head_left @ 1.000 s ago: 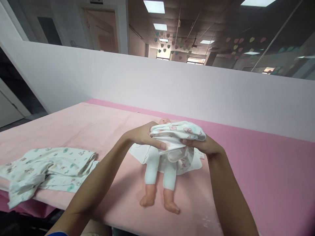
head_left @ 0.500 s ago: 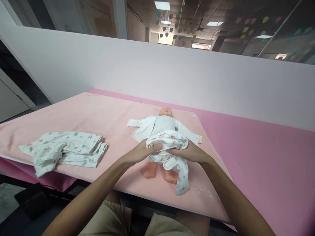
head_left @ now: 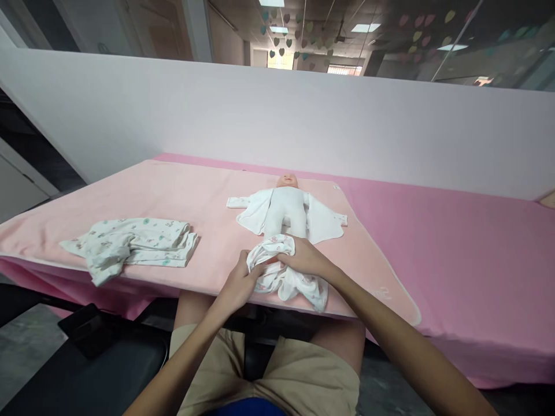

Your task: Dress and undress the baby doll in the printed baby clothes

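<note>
A doll [head_left: 287, 180] lies on its back with its head toward the wall. Its torso and legs look white, and its feet are hidden behind the cloth and my hands. The doll's arms are in a white baby jacket [head_left: 325, 224], whose front panels lie spread to both sides. Just below the doll's legs, I hold bunched white printed baby pants [head_left: 303, 287]. My left hand [head_left: 241, 284] is closed on the left edge of the gathered opening. My right hand [head_left: 306, 257] grips the opening's right side, fingers partly hidden by cloth.
More printed baby clothing [head_left: 150, 242] lies in a loose fold at the left of the pale pink towel [head_left: 208, 225]. A darker pink sheet [head_left: 459, 248] covers the right side. A white partition [head_left: 269, 121] stands behind. At lower left is a black seat [head_left: 117, 352].
My hands have drawn the pants down off the doll's front toward the table's near edge. The doll's white torso and legs now show. The camera view has shifted slightly.
</note>
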### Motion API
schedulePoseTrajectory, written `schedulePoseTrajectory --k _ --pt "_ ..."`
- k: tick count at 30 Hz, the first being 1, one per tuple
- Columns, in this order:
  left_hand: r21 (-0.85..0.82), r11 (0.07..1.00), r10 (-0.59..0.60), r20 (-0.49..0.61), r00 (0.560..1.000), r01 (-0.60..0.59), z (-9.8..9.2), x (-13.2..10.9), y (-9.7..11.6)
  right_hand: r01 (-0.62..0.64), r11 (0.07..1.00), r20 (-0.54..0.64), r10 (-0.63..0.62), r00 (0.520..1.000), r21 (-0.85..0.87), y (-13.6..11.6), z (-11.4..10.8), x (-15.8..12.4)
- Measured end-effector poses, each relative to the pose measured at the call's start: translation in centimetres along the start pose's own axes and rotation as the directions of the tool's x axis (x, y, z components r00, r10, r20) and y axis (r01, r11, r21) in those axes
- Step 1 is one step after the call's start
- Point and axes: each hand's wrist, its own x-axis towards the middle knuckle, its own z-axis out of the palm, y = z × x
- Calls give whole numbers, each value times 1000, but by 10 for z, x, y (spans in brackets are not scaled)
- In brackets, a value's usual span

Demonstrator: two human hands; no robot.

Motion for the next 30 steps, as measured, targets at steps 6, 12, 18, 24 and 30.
schedulePoseTrajectory --k 6,12,18,24,30 --pt "436 899 -29 6 1000 23 0 -8 -8 -24 961 -43 12 999 -275 1 28 -9" --pt "376 925 20 102 995 -57 -4 8 -15 -117 931 -109 84 991 -346 1 52 -23" --pt "3 940 340 -1 940 -340 -2 36 -36 65 995 -63 -70 996 -77 16 25 -15" --pt "-58 913 403 -8 915 -403 -16 72 -33 184 977 75 -193 978 110 34 -27 3" --pt "162 868 381 390 838 -470 -53 103 -8 66 956 295 -154 943 286 61 -66 12"
